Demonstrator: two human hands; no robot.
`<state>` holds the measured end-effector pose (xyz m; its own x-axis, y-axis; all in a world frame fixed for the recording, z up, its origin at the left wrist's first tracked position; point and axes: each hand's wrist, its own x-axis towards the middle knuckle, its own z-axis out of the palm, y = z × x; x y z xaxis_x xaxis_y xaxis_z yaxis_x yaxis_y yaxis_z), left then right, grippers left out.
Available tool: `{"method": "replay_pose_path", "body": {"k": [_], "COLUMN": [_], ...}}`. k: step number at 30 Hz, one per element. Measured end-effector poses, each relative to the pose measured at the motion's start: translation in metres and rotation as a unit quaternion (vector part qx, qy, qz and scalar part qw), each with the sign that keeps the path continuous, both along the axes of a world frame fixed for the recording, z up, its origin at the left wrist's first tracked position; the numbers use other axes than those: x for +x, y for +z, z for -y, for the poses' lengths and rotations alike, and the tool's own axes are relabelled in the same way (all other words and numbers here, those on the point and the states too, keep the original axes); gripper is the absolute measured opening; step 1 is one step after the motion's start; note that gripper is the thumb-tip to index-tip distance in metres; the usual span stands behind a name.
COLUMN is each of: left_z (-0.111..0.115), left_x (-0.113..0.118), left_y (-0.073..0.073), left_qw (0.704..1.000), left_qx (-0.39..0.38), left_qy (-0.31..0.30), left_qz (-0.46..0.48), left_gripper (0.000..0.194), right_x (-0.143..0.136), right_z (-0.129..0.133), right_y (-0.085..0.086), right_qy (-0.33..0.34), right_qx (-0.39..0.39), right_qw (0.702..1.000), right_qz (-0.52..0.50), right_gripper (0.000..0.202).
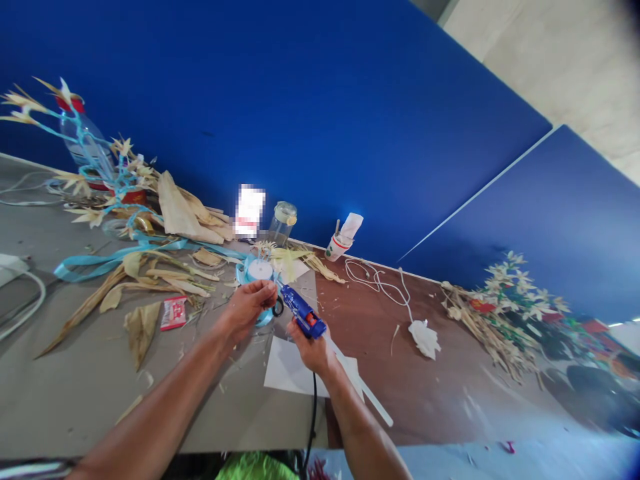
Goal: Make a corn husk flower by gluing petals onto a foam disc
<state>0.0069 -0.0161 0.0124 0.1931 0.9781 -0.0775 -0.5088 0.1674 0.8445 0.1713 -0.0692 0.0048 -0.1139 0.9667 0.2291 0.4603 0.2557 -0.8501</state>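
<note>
My right hand (pixel 311 345) is wrapped around a blue hot glue gun (pixel 300 310), its nozzle pointing up and to the left. A black cord hangs from the gun over the table's front edge. Close to the nozzle, my left hand (pixel 253 303) has its fingertips pinched together; anything between them is too small to make out. Just behind my left hand lies a spool of light blue ribbon (pixel 261 269) with a white centre, partly covered by the fingers. A white paper sheet (pixel 285 367) lies beneath the right wrist, and a translucent stick (pixel 377 403) extends from under the forearm.
Dried corn husks (pixel 185 213) and a ribbon-wrapped flower branch (pixel 120 177) crowd the left side. A glass jar (pixel 283 223) and paper cup (pixel 339 245) stand by the blue partition (pixel 310 120). A white cable (pixel 380 283), crumpled tissue (pixel 425 339) and white flowers (pixel 523 287) are at right.
</note>
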Motion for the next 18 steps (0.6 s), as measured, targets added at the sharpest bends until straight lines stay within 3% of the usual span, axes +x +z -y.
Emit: {"method": "replay_pose_path", "body": {"k": [18], "left_z": [0.0013], "left_x": [0.0002], "left_y": [0.0036], "left_qw": [1.000], "left_qx": [0.008], "left_qy": [-0.001], "left_qz": [-0.008], "left_gripper": [0.027], "right_x": [0.0012], "right_z": [-0.0003], "right_y": [-0.0028], "right_qy": [-0.021], "right_qx": [0.006], "right_qw": [1.000], "right_qz": [0.005], "right_gripper": [0.021]}}
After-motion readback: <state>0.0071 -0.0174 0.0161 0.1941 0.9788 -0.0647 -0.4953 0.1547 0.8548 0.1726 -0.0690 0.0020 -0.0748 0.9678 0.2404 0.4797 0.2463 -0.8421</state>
